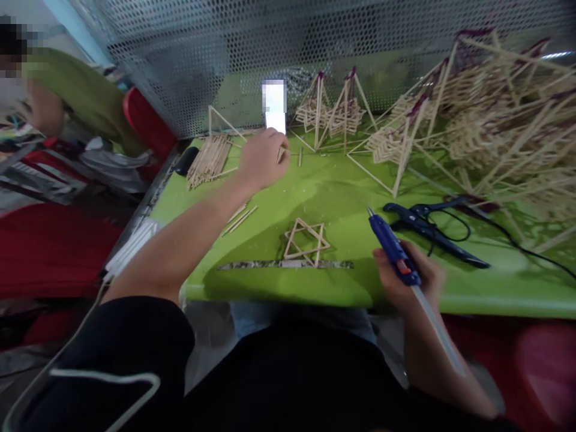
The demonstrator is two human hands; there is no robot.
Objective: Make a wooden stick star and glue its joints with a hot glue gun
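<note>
My right hand (407, 276) is wrapped around a blue glue gun (391, 246) with a clear glue stick jutting from its back; its nozzle points away over the green table. My left hand (265, 157) reaches to the back of the table, fingers curled together, just in front of a bright phone (274, 105). A pale sliver shows at its fingertips, too small to make out. Between my arms lies a six-pointed star (307, 241) of thin wooden sticks, its lower point over a narrow mottled strip (252, 264). Several loose sticks (240, 221) lie left of it.
A bundle of sticks (209, 157) lies at the back left near a black object (185, 161). Stick frames with purple binding (405, 129) crowd the right. Dark blue cutters (432, 231) and a black cord lie nearby. Perforated metal (180, 66) rises behind; another person sits left.
</note>
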